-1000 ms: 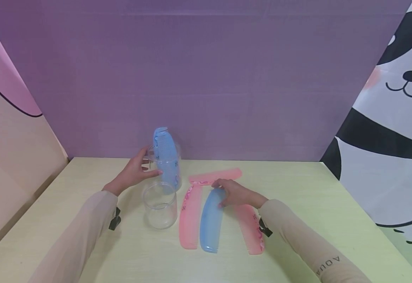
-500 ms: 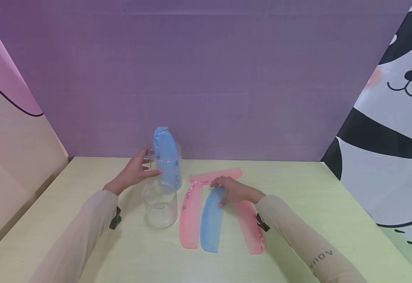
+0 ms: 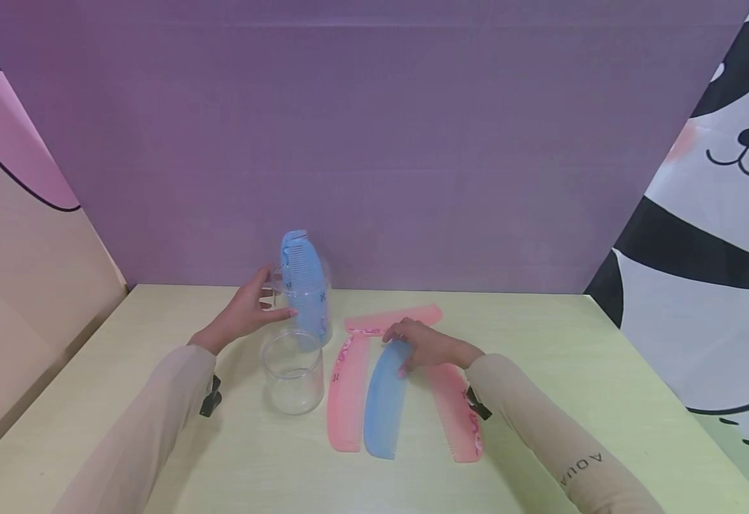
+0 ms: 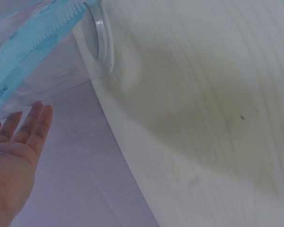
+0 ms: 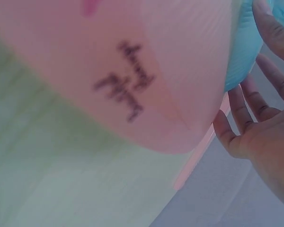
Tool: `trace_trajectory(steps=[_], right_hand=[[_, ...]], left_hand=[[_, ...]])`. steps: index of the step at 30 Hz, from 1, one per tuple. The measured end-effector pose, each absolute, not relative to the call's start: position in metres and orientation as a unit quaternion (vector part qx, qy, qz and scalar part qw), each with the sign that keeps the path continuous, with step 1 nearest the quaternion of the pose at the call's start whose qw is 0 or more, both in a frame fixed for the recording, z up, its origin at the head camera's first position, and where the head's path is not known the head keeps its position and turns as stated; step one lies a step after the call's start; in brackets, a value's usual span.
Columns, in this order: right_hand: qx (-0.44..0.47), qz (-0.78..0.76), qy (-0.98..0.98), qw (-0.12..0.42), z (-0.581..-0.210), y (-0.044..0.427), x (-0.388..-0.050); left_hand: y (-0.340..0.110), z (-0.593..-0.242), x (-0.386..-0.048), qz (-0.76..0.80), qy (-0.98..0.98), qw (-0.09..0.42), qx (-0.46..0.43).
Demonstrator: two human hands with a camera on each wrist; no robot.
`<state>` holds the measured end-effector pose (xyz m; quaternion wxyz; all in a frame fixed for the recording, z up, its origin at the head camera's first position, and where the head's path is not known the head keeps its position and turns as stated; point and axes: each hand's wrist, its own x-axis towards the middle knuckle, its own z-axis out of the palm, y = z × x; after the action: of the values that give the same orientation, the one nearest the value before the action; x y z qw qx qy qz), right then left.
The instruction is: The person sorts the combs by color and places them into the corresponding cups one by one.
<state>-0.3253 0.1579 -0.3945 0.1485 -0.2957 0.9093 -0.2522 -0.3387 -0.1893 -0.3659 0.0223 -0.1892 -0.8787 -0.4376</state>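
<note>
My left hand (image 3: 243, 312) holds the side of a clear plastic cup (image 3: 320, 328), its thumb in front and its fingers behind. Blue combs (image 3: 301, 268) stand upright in that cup; how many I cannot tell. In the left wrist view the left hand (image 4: 16, 156) shows its fingertips at the cup wall (image 4: 61, 78). My right hand (image 3: 428, 345) pinches the far end of a blue comb (image 3: 383, 407) between thumb and fingers. In the right wrist view this blue comb (image 5: 244, 49) is partly hidden behind a pink comb (image 5: 175, 94).
A second clear cup (image 3: 293, 375) stands in front of the first. Pink combs lie left (image 3: 346, 400), right (image 3: 459, 417) and behind (image 3: 406, 317) the blue comb on the pale table (image 3: 252, 471). A purple backdrop (image 3: 374, 157) rises at the table's far edge.
My right hand has shifted very slightly away and left, still at the blue comb's far end. My left hand and the cups have stayed put.
</note>
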Motion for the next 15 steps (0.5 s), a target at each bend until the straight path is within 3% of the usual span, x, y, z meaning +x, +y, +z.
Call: trace_trajectory(steps=[15], right_hand=[[-0.339,-0.208,0.908,0.130,-0.3966,0.1617,-0.3287]], left_hand=[[-0.1900,-0.3671,-0.3405,-0.432,-0.881,0.026,-0.189]])
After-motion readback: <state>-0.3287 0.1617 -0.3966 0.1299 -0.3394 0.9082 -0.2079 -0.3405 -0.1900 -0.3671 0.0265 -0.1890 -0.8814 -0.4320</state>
